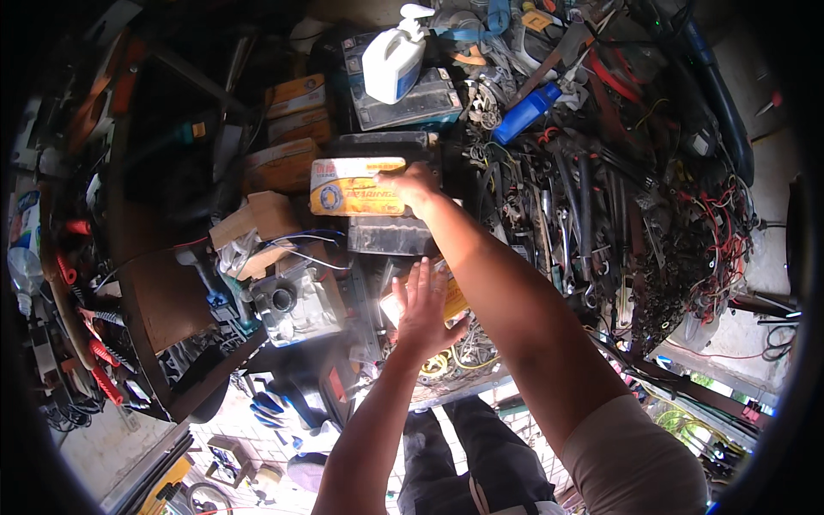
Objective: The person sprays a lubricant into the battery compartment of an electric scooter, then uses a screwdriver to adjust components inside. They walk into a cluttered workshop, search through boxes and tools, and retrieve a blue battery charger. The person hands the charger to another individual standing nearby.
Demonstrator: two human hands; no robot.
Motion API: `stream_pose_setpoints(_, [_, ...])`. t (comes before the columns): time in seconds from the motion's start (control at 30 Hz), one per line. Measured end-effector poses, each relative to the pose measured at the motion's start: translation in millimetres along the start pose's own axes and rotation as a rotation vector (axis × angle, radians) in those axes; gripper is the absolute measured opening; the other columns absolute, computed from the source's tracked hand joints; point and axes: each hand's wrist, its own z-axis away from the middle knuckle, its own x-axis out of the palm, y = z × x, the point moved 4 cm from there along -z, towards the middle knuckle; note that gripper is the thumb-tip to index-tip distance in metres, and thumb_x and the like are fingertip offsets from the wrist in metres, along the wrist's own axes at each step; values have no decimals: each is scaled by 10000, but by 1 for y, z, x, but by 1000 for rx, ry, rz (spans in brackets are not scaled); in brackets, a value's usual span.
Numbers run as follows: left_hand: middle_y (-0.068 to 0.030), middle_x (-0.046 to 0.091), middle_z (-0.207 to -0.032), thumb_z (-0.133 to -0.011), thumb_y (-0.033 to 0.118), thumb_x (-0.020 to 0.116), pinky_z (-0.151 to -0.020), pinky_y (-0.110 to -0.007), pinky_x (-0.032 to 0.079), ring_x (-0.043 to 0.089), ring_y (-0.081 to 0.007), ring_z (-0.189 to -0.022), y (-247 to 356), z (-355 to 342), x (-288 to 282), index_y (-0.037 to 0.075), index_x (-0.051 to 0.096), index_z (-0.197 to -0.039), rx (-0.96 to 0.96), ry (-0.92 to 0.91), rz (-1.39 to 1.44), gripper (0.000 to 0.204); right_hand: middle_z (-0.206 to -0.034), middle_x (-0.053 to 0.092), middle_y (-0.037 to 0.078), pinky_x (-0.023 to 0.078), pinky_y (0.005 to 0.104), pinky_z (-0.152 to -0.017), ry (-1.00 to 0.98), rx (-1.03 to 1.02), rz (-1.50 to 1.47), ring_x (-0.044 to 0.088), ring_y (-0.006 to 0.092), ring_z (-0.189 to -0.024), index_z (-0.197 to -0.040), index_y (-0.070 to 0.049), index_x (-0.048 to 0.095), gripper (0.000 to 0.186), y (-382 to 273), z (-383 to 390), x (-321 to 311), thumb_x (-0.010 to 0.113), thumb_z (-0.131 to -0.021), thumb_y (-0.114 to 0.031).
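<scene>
Evidently for a steady hold, my right hand (418,190) pinches the right end of the yellow-white box (354,187), over a dark case (388,237); nearer, my left hand (421,316) rests, fingers slightly spread, over another yellow box (457,300), perhaps steadying it.

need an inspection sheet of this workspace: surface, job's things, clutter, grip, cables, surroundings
Surface: bench edge shows at front; the rest mostly covered.
Job's things: upper yellow-white box; lower yellow box, partly hidden.
Clutter: wrenches, blue bottle, white spray jug.
Grip: right hand holds the upper yellow-white box's right end; left hand lies open on the lower yellow box.
Cables: tangled wires at far right.
Surroundings: red-handled tools at left.
</scene>
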Motion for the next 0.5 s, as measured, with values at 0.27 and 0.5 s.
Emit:
stream_pose_setpoints(0.27, [-285,226,-1508,-699,415,739,-1127,-625,25,193,-442,-1411,-11,6,0,15,319,-1431,-7,79,78,933,-948,707,169,563,341,-694,-93,-48,-486,696,234,-823,-1002,76,666,337,-10,27,21,798,-757,-113])
stream_pose_setpoints(0.5, [-269,408,-1426,-790,182,677,-1144,-499,219,330,-424,-1367,-19,53,-57,-62,467,-1313,-110,362,189,614,-859,703,140,579,334,-636,38,-31,-572,701,217,-734,-850,26,662,238,-20,45,-16,800,-771,-151])
